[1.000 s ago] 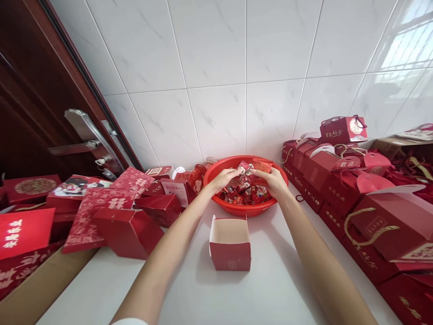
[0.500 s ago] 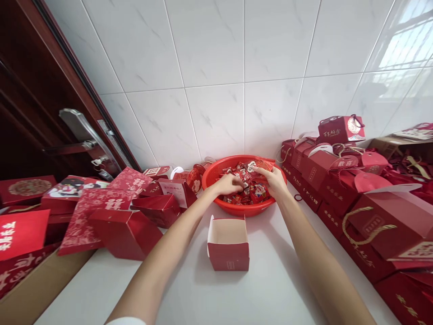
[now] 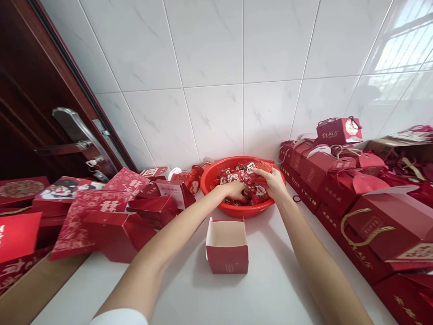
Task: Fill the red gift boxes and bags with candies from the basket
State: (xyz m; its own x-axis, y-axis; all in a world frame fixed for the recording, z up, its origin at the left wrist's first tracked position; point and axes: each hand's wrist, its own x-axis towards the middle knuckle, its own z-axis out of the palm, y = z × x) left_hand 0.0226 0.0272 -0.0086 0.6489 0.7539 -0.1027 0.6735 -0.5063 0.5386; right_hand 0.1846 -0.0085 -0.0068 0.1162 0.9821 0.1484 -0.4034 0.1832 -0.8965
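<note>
A red plastic basket (image 3: 248, 211) holds many small red-wrapped candies (image 3: 233, 174). My left hand (image 3: 236, 191) reaches down among them from the left, its fingers curled and their tips hidden in the wrappers. At the basket's right side, my right hand (image 3: 273, 179) pinches a red candy packet (image 3: 264, 166) between thumb and fingers. A white label with dark characters shows by those fingertips. In front of the basket, between my forearms, stands an open-topped red carton (image 3: 227, 260) with a pale inside.
Stacked red gift boxes (image 3: 326, 178) with rope handles line the right side. More red boxes (image 3: 111, 234) and a cardboard box (image 3: 43, 282) crowd the left. Behind the white table (image 3: 216, 300) rises a tiled wall (image 3: 213, 117); a dark door (image 3: 23, 90) with a metal handle is at left.
My left hand has moved slightly right and deeper into the candies. My right hand stays at the basket's right side with the packet. The view has shifted slightly.
</note>
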